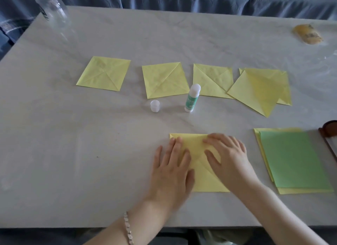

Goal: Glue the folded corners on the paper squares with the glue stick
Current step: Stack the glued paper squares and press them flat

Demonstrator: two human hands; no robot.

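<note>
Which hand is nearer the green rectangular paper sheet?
Right. The right hand presses the folded yellow paper square just left of the green rectangular paper sheet; the left hand rests on that square's left side, farther away.

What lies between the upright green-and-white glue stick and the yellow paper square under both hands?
Head view: only bare grey tabletop separates the green-and-white glue stick from that yellow paper square.

Soft, even light with faint shadows; right hand (pixel 228 158) slightly motion-blurred, bottle (pixel 50 9) at upper left smeared, frame edges bowed.
</note>
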